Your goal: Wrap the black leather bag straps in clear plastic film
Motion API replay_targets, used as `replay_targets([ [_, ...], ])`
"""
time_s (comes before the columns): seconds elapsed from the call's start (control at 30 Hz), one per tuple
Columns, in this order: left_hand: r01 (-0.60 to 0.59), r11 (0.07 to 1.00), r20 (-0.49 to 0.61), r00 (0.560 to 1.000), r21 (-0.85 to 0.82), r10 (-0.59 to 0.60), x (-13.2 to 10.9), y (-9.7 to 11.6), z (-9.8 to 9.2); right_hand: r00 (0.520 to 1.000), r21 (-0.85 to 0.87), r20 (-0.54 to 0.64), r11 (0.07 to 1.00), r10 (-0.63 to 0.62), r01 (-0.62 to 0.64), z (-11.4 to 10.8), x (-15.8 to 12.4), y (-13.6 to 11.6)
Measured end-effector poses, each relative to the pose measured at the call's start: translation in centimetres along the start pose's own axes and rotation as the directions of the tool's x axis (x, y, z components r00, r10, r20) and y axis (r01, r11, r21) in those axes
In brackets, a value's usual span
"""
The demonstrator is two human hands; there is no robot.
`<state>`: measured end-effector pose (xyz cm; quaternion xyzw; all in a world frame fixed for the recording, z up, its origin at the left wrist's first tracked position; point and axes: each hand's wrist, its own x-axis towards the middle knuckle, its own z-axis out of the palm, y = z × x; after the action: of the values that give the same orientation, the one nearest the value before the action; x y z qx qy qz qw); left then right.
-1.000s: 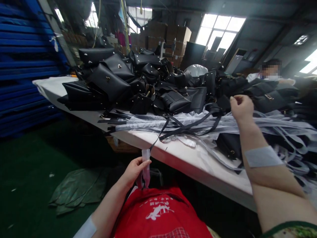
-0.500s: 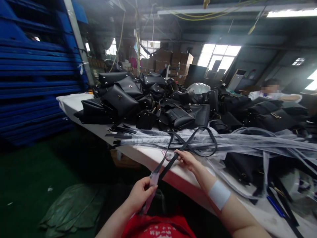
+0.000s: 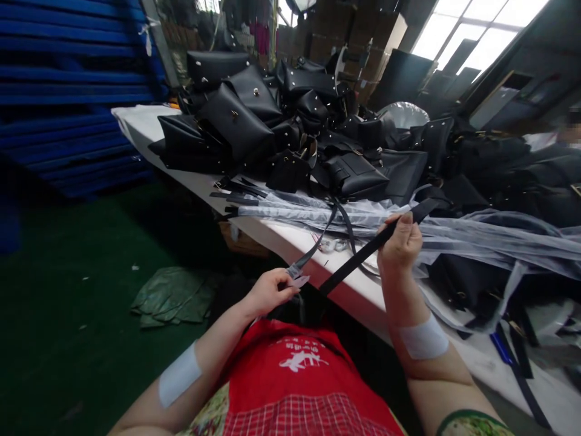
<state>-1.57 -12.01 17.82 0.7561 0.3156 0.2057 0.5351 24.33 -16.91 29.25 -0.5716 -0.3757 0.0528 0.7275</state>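
A long black strap runs between my two hands over the table's front edge. My right hand is closed around it, raised above the plastic-wrapped straps. Below and to the left, my left hand pinches the strap's other end, where a bit of clear plastic sleeve sticks out past the fingers. From there a thin length of strap loops up to the tabletop. Under my right hand lie several black straps in clear plastic sleeves.
Black handbags are heaped across the white table. At the right lies a blue pen-like object. Blue pallets stand stacked on the left, and a green sack lies on the floor. Another person is partly visible at far right.
My right hand has moved right and up along with the strap, from a pinch to a fuller grip. My left hand stays on the sleeved end. The view has tilted down.
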Motion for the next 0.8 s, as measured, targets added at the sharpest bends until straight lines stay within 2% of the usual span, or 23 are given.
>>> replay_targets([
  [0.13,0.006,0.997,0.063,0.998,-0.078,-0.001,0.2,-0.1,0.0,1.0,-0.023,-0.029,1.0,-0.012,0.011,1.2,-1.1,-0.1],
  [0.4,0.032,0.975,0.158,0.987,-0.221,0.004,0.7,0.1,-0.8,1.0,0.017,-0.013,1.0,-0.008,0.008,2.5,-1.8,0.9],
  [0.8,0.051,0.977,0.244,0.97,-0.206,0.001,0.9,0.0,-1.5,1.0,-0.041,0.002,0.999,-0.012,0.012,3.0,-1.6,1.6],
])
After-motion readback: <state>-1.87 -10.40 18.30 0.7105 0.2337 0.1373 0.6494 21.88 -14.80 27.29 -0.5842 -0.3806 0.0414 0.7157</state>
